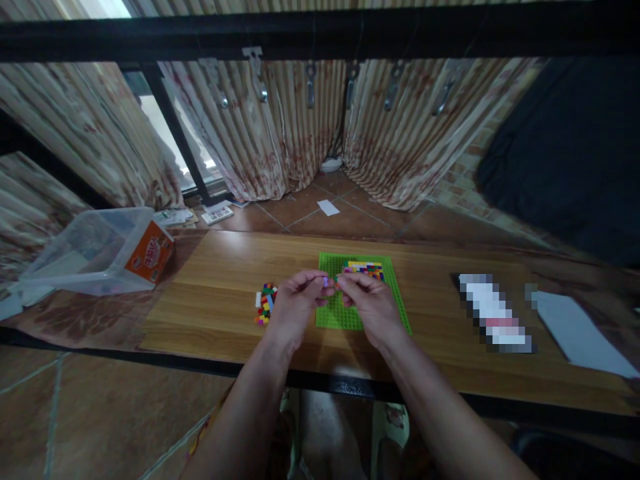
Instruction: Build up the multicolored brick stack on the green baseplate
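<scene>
Over the green studded baseplate [327, 319] my two hands are close together, fingertips nearly meeting. My left hand [295, 303] pinches a small purple toy brick [325, 282] between thumb and fingers. My right hand [373, 303] is closed in a pinch, with a small bit of green and orange at its fingertips, too small to name surely. Beyond the right hand, rows of coloured bricks [367, 268] are fixed on the far part of the baseplate. Left of my left hand lies a loose pile of mixed bricks [265, 303], partly hidden by that hand.
The wooden tabletop [215, 293] carries a blurred-out flat object [493, 313] and a white sheet [583, 333] at the right. A clear plastic bin [95, 247] with an orange label stands at the left. Curtains [280, 133] and a dark bar [320, 33] are ahead.
</scene>
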`<state>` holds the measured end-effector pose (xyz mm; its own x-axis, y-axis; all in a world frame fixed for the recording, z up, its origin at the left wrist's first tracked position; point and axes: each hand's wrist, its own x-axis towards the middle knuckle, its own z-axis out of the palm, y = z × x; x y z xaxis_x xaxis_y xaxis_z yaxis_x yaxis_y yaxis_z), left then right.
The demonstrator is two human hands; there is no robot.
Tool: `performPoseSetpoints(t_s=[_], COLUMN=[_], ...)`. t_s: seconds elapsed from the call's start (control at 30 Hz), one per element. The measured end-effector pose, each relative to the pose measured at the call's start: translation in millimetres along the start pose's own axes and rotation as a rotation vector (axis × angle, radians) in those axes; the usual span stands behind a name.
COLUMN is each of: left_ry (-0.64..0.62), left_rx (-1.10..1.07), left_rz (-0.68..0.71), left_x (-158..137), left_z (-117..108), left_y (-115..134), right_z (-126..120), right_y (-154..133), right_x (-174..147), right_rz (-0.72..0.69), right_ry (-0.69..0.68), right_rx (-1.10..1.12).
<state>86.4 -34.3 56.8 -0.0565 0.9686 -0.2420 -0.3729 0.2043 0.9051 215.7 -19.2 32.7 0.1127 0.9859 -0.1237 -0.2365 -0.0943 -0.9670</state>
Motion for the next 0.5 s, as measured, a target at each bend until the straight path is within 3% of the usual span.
performPoseSetpoints(t_s=[0.5], left_ry=[0.063], left_rx=[-0.081], left_rz=[0.042], left_x=[0.7], left_z=[11.1], left_y=[-7.4], right_z=[0.5], right_y=[-6.6], right_x=[-3.6], right_rz=[0.069], right_ry=[0.013], right_rx=[0.077])
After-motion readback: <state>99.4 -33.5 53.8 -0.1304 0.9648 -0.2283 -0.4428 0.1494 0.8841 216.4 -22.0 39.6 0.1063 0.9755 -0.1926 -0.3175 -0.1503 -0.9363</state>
